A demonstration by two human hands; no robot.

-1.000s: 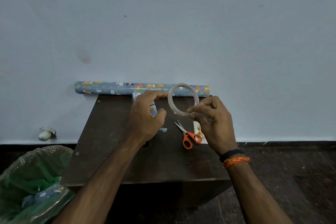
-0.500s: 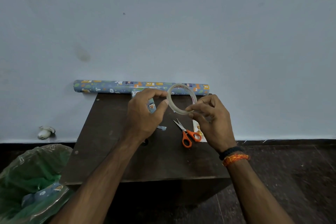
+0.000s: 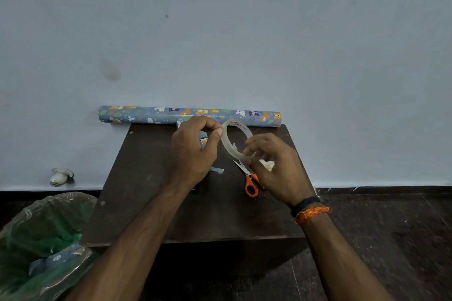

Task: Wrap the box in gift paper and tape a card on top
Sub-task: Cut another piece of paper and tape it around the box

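A clear tape roll (image 3: 228, 142) is held upright above the dark table (image 3: 156, 203). My right hand (image 3: 274, 168) grips its lower right rim. My left hand (image 3: 193, 151) pinches its upper left edge with thumb and forefinger. Behind my left hand a box wrapped in blue patterned paper (image 3: 203, 139) is mostly hidden. A card (image 3: 267, 165) lies under my right hand, only a pale corner showing. The roll of blue animal-print gift paper (image 3: 190, 116) lies along the table's back edge against the wall.
Orange-handled scissors (image 3: 249, 182) lie on the table below the tape. A small blue paper scrap (image 3: 217, 170) sits near my left wrist. A green plastic bag (image 3: 41, 234) with paper offcuts stands on the floor at left. A white object (image 3: 60, 176) lies by the wall.
My left thumb and forefinger have closed onto the tape roll's upper left edge. My right hand has shifted slightly lower on the roll's rim.
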